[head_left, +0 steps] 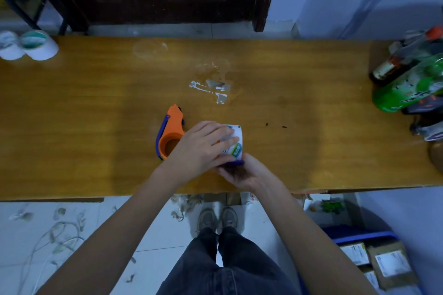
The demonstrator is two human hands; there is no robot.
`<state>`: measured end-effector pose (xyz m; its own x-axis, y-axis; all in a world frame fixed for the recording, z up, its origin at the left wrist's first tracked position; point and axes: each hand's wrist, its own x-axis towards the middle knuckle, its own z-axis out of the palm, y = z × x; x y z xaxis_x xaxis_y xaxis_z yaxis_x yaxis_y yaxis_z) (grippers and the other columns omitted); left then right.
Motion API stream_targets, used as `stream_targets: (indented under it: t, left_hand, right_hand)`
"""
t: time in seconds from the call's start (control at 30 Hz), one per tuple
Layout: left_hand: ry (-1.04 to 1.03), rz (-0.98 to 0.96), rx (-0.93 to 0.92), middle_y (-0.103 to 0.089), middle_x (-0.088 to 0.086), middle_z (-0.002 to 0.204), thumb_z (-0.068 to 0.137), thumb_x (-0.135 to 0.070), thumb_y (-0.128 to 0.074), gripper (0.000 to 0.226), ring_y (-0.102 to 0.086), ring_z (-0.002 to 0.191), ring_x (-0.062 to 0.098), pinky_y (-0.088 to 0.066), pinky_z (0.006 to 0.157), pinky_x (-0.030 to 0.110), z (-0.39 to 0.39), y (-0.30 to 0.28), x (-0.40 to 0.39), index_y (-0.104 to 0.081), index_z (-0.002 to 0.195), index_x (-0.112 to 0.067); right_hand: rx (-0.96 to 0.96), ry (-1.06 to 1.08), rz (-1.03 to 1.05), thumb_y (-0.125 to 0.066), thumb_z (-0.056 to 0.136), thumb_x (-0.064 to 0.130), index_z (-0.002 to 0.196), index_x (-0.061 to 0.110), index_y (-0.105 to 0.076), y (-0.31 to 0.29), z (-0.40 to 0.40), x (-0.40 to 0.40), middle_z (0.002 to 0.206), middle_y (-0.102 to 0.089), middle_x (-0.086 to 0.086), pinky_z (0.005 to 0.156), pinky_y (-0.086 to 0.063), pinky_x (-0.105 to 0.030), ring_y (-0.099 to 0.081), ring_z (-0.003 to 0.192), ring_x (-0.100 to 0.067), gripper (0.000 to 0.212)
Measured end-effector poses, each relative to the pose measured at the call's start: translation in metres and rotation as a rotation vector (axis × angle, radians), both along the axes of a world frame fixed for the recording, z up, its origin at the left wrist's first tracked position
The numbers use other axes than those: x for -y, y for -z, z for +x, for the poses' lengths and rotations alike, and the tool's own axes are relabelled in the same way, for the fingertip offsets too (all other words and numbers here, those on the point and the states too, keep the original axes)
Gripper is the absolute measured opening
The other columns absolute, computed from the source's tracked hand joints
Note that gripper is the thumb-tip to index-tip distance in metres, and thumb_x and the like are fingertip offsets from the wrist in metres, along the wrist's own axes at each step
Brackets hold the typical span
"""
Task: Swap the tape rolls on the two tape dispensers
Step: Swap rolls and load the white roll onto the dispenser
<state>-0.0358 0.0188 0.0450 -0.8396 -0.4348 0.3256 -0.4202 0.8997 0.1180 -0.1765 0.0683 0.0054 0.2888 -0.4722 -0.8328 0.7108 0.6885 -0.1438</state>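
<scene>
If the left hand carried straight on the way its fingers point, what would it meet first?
The left hand already lies on the white tape roll; past it, bare table shows, though depth is unclear.

Orange tape dispenser (171,135), blue trim, empty hub, on side, near table's front edge. White printed tape roll (233,141) just right, held.

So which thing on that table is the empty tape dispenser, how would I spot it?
Start at the long wooden table and look to its middle, near the front edge. Just left of the person's left hand lies the orange dispenser with a blue side rim. Its round hub is bare, unlike the white printed roll in the hands.
</scene>
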Motion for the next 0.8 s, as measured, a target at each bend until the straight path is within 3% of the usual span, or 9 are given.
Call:
stream_targets:
  t: [0.27,0.37,0.47,0.6,0.8]
  left_hand:
    - [0.006,-0.013,-0.010,-0.073,0.006,0.100,0.086,-0.030,-0.054,0.029,-0.069,0.091,0.024,-0.052,0.080,0.032,-0.004,-0.001,0.001,-0.073,0.095,-0.010]
    - [0.001,-0.060,-0.017,-0.072,0.007,0.101,0.083,-0.024,-0.064,0.021,-0.068,0.092,0.025,-0.051,0.079,0.033,-0.005,0.004,0.000,-0.072,0.099,-0.013]
    - [-0.007,-0.095,0.067,-0.066,0.012,0.110,0.079,-0.014,-0.067,0.040,-0.062,0.102,0.030,-0.047,0.088,0.039,-0.006,0.007,-0.005,-0.066,0.116,-0.026]
    - [0.017,-0.102,0.152,-0.064,0.015,0.114,0.076,-0.016,-0.067,0.042,-0.060,0.108,0.032,-0.043,0.098,0.041,-0.009,0.002,-0.009,-0.066,0.114,-0.034]
    - [0.107,-0.099,0.201,-0.065,0.013,0.114,0.075,-0.017,-0.065,0.036,-0.062,0.105,0.032,-0.045,0.095,0.043,-0.007,-0.006,-0.006,-0.070,0.108,-0.031]
  right_hand:
    - [0.003,-0.001,0.028,-0.047,0.095,0.022,0.098,0.005,-0.058,-0.005,-0.002,-0.001,0.090,-0.062,-0.019,0.042,-0.057,-0.027,-0.063,0.079,-0.028,0.021]
    - [-0.002,0.017,0.043,-0.048,0.095,0.023,0.095,0.004,-0.058,-0.007,-0.003,-0.002,0.089,-0.061,-0.019,0.044,-0.058,-0.027,-0.063,0.078,-0.028,0.022]
    - [-0.036,0.062,0.034,-0.047,0.095,0.026,0.091,0.004,-0.058,-0.007,-0.001,-0.001,0.086,-0.061,-0.018,0.046,-0.057,-0.029,-0.061,0.077,-0.027,0.025]
    - [-0.019,0.075,0.010,-0.044,0.094,0.008,0.081,0.003,-0.060,-0.009,-0.001,0.001,0.064,-0.068,-0.015,0.043,-0.057,-0.027,-0.065,0.065,-0.023,0.020]
    - [-0.035,0.023,0.026,-0.045,0.094,0.011,0.099,0.005,-0.056,-0.007,-0.001,-0.001,0.087,-0.060,-0.015,0.043,-0.057,-0.028,-0.061,0.077,-0.024,0.014]
